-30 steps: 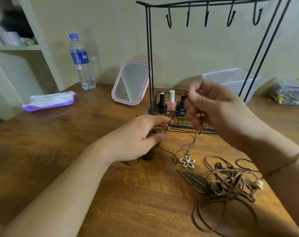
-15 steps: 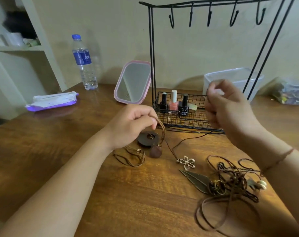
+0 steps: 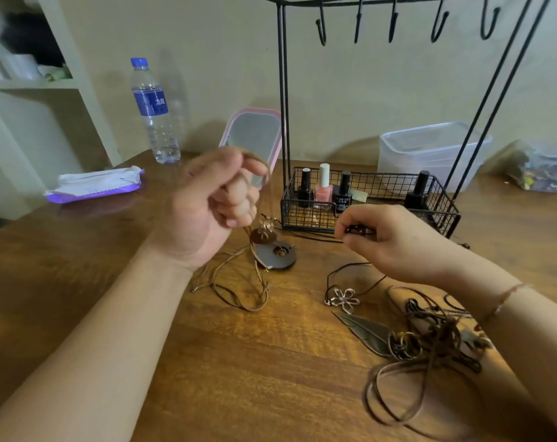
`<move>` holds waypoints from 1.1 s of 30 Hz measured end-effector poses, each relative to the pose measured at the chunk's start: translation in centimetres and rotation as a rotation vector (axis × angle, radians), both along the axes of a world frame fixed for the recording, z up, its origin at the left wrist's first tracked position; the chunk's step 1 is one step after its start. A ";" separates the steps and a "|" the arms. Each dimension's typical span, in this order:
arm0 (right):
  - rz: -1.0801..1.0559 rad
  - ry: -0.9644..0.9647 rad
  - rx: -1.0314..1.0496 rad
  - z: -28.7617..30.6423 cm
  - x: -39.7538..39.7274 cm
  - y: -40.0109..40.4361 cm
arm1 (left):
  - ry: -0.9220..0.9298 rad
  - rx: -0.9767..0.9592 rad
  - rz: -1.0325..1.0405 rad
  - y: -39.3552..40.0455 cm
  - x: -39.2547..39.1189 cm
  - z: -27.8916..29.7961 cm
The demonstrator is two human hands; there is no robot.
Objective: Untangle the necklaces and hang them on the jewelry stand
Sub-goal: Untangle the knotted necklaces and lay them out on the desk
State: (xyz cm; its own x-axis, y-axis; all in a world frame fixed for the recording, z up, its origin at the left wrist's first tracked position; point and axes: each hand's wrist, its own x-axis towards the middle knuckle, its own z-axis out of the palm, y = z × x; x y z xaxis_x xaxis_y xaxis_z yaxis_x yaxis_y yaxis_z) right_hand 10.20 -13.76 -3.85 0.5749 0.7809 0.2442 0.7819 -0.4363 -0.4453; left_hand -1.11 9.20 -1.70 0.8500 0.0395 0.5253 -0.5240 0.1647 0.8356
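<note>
Left hand [image 3: 207,205] risen, brown cord [image 3: 264,186] looped over fingers [image 3: 239,196], disc pendant [image 3: 275,254] below

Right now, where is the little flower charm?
In the head view the flower charm lies on the table, below the right hand, just above the leaf pendant.

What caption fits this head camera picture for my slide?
Left hand lifts a brown cord necklace; right hand pinches a dark cord before the empty jewelry stand.
</note>
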 end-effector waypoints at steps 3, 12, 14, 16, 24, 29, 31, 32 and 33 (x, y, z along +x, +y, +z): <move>-0.042 0.009 -0.048 -0.2 0.1 0.1 | 0.011 -0.058 0.046 1.2 -0.5 0.4; 0.182 0.059 0.064 1.5 -2.4 0.9 | 0.103 1.083 0.304 -2.6 0.6 -2.2; 0.187 -0.004 0.028 1.5 -2.8 1.1 | 0.118 1.034 0.407 -3.8 0.8 -2.7; 0.127 -0.079 -0.012 1.4 -3.2 1.2 | 0.062 0.949 0.430 -4.8 0.9 -3.3; -0.023 -0.291 -0.093 1.6 -3.8 1.4 | -0.132 0.874 0.547 -5.9 1.0 -3.4; -0.042 -0.237 -0.027 2.3 -2.2 0.6 | -0.026 0.574 0.522 -3.8 1.3 -2.2; -0.048 -0.199 0.011 2.4 -1.2 -0.1 | 0.025 0.348 0.541 -2.0 1.4 -1.6; -0.050 -0.150 0.033 2.7 -0.8 -0.5 | 0.058 0.245 0.568 -1.0 1.4 -1.5; -0.054 -0.088 0.052 3.0 -0.3 -0.9 | 0.097 0.161 0.598 0.0 1.6 -1.4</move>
